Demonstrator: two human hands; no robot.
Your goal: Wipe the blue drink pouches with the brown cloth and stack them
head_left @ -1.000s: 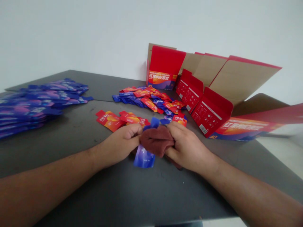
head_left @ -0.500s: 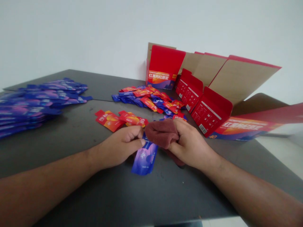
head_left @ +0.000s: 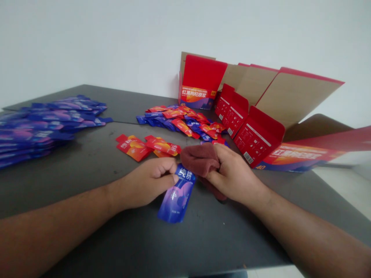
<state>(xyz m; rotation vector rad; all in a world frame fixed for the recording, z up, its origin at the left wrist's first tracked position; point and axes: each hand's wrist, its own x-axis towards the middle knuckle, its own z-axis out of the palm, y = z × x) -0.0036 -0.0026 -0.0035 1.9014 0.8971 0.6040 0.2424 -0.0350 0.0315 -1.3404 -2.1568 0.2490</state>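
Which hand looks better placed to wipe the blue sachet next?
Probably the right hand: it already grips the brown folded cloth, right beside the blue foil sachet. The left hand is pinching the sachet's upper edge, so it seems best kept steadying it.

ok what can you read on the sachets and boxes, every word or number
"纯耕" on the blue sachet in the left hand
"红黑枸杞原浆" on the upright box front
"40" below it, at left
"红黑枸杞原浆" and "40" on the right box front
red panel print too small to read
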